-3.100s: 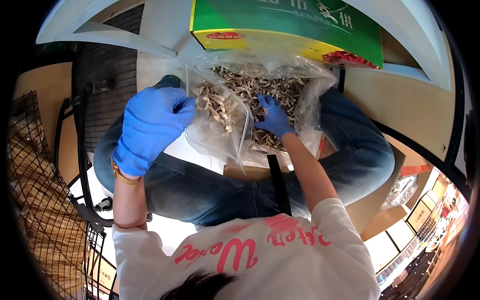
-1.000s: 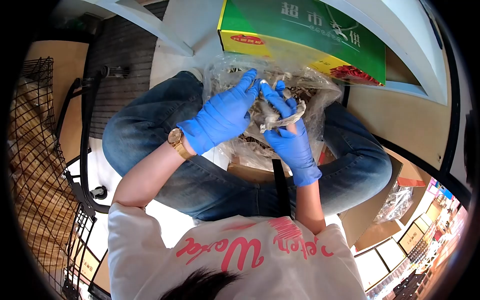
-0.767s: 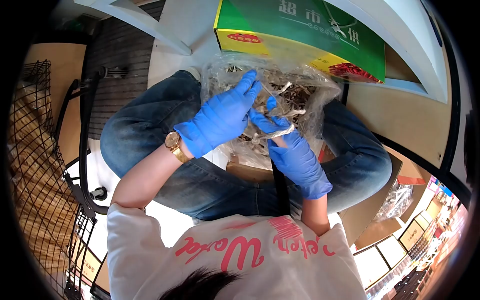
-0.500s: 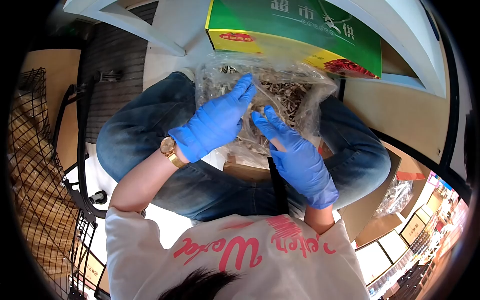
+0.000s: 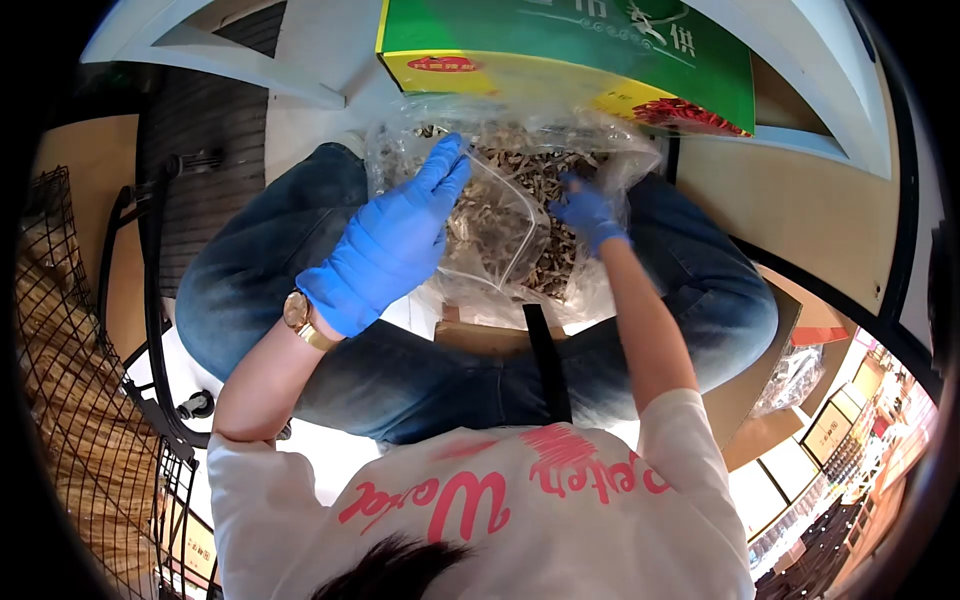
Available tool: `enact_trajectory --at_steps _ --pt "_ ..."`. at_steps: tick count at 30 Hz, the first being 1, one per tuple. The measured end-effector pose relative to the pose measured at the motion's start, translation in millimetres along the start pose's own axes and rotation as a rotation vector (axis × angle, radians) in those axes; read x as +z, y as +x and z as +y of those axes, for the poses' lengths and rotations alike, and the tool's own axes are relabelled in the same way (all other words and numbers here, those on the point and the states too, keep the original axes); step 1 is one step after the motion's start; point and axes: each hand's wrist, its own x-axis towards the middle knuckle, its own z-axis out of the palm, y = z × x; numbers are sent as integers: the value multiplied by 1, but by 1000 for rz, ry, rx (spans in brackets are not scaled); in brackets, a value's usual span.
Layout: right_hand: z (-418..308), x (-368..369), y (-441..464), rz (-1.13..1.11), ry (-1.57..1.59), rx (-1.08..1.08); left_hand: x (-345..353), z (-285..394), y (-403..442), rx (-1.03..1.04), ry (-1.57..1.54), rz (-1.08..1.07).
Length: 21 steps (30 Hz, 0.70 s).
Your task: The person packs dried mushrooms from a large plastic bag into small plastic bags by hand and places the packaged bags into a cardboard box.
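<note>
A large clear plastic bag [image 5: 640,160] lies open between the knees, full of brown dried strips [image 5: 545,175] that look like dried mushrooms or herbs. Over its left side rests a small clear zip bag [image 5: 490,235], its white zip edge curving toward the middle. My left hand [image 5: 385,240], in a blue glove, is closed on the zip bag near its upper left edge; the thumb side is partly hidden. My right hand [image 5: 590,215], also gloved in blue, reaches down into the dried strips. Its fingertips are blurred and partly buried, so their grip is unclear.
A green and yellow carton [image 5: 570,70] stands just beyond the bag, under a white frame [image 5: 820,70]. At the left is a black wire cart [image 5: 90,400]. An open cardboard box [image 5: 750,400] sits beside the right knee. Cardboard [image 5: 485,338] shows below the bag.
My right hand has moved forward and right, away from the left hand, down into the dried strips. My left hand has shifted slightly left, and the zip bag is now more exposed.
</note>
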Motion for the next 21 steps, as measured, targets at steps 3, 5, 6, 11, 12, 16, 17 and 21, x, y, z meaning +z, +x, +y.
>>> enact_trajectory --at_steps 3,5,6,11,12,16,17,21 --pt "-44 25 -45 -52 -307 76 -10 5 5 -138 9 -170" --pt "-66 33 -66 -141 -396 79 -9 3 4 -135 29 -127" --pt "-69 38 -75 -236 -474 81 -7 4 2 -138 18 -143" --pt "-50 50 -69 -199 -446 91 -4 1 4 -68 47 -89" --pt "-43 55 -68 -160 -412 94 -5 2 4 -72 48 -88" --pt "-8 91 -51 -43 -98 98 -6 4 5 -55 45 -52" --pt "-7 87 -53 -69 -193 96 -6 3 4 -23 54 -8" --pt "-32 60 -73 -112 -372 54 -3 -1 2 -47 -3 -32"
